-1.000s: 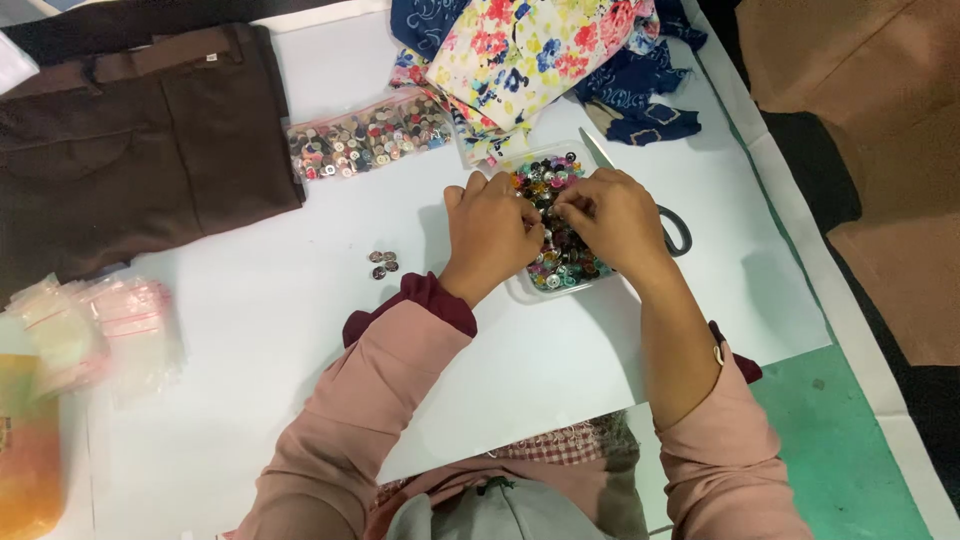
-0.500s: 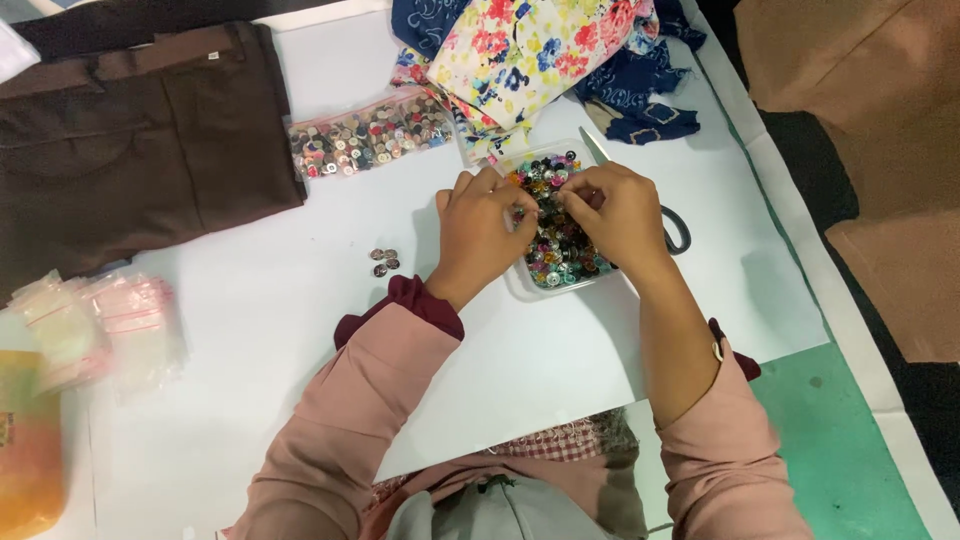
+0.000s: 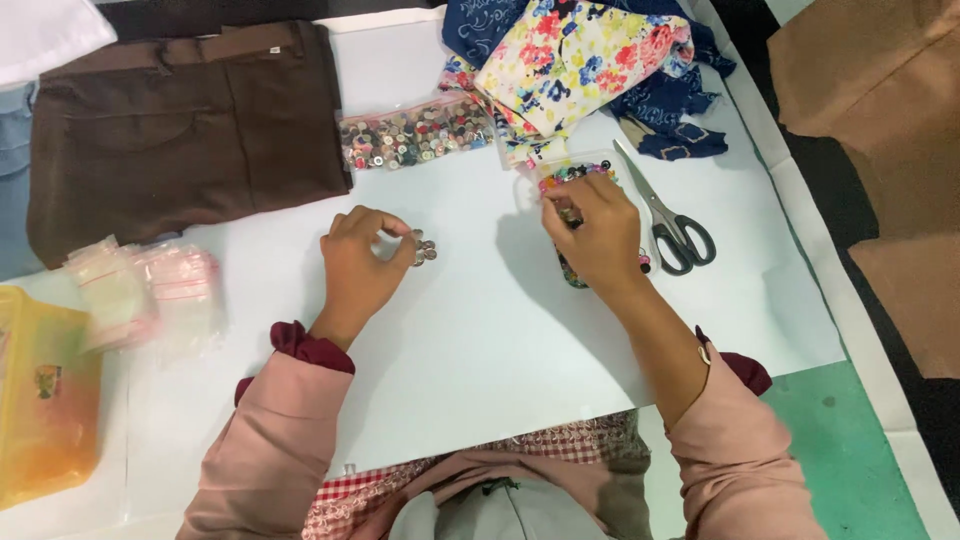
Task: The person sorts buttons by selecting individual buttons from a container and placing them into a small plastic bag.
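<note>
Left hand: fingers curled narrow, tips touching a small cluster of grey metal buttons lying on the white table sheet; whether one is pinched cannot be told. Right hand: fingertips pinched over a clear plastic bag of mixed coloured buttons, which lies under and just beyond the fingers. Black-handled steel scissors just outside the right fingers; clear zip bag of grey and pale buttons beyond the left fingers, beside folded brown trousers.
</note>
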